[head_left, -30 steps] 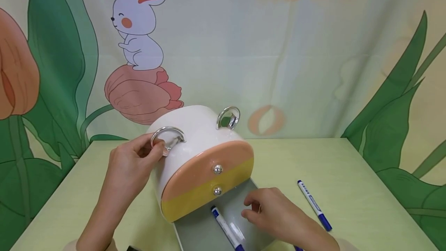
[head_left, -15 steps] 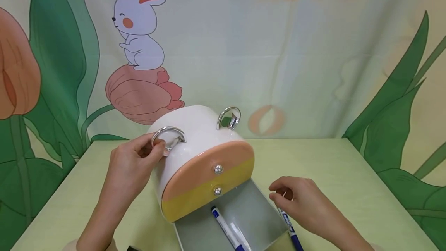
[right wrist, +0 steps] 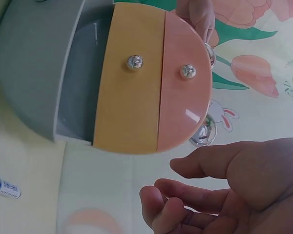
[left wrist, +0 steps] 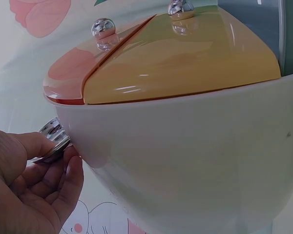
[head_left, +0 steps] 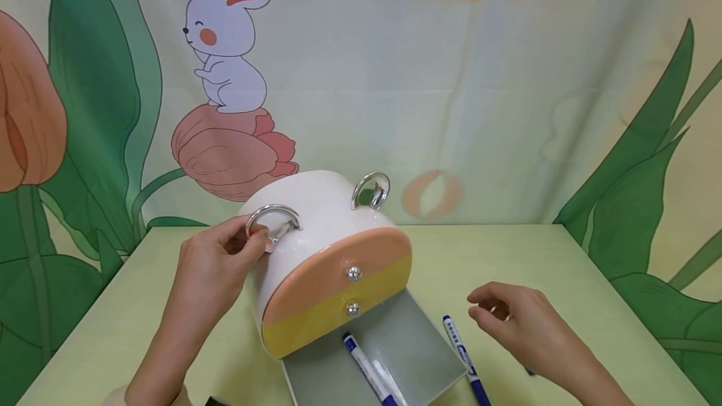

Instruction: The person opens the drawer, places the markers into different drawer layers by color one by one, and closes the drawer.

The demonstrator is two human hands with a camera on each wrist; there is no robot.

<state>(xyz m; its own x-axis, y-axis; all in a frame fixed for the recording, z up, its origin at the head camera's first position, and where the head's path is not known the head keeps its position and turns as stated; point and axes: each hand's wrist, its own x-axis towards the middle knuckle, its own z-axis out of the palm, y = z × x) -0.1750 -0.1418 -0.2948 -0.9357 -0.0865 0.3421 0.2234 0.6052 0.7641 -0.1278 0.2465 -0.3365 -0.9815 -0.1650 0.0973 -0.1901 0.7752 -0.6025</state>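
A white, round-topped drawer box (head_left: 304, 199) stands on the table with its bottom grey drawer (head_left: 420, 337) pulled out. Its orange and yellow drawer fronts (head_left: 333, 324) with chrome knobs are pushed in. My left hand (head_left: 217, 268) pinches the chrome ring handle (head_left: 276, 210) on the box's left side, thumb and fingers either side of it in the left wrist view. A blue-capped marker (head_left: 369, 368) lies in the grey drawer. My right hand (head_left: 530, 324) hovers right of the drawer, fingers loosely bent, holding nothing. Just left of it, another marker (head_left: 465, 359) lies on the table.
Mostly behind my right hand lies a further marker, with just its blue cap end (head_left: 529, 371) showing. A second chrome ring (head_left: 370, 191) sticks up on the box's right. A dark object (head_left: 215, 401) pokes in at the bottom edge. A printed cloth (head_left: 507, 111) hangs behind the table.
My right hand has moved right from above the drawer, uncovering the marker beside the drawer and now covering most of the farther one. My left hand stays on the ring handle.
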